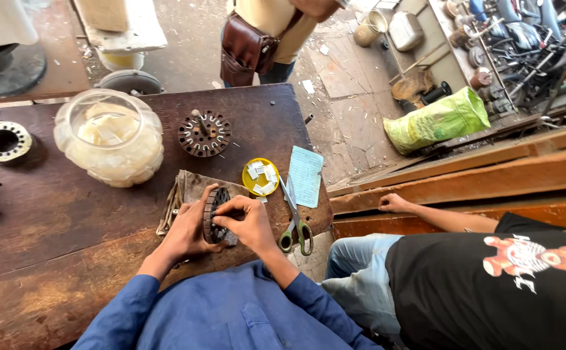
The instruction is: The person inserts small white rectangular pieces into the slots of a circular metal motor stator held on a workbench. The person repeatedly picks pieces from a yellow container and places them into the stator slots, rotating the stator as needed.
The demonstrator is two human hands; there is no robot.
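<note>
Both hands — left hand (189, 230), right hand (252, 222) — are clamping the upright stator (215, 215) on the cloth (189, 188); it is risking tipping — its edge is narrow.

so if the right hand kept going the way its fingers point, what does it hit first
The right hand points left, fingers already on the slotted metal ring; past that, the left hand steadying it.

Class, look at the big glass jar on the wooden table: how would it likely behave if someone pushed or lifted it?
The jar looks like glass, so it is probably fragile and heavy for its size. Its body is wide and squat, so a push would more likely slide it along the table than tip it. The rounded, bumpy sides may be awkward to grip one-handed; two hands seem safer.
</note>
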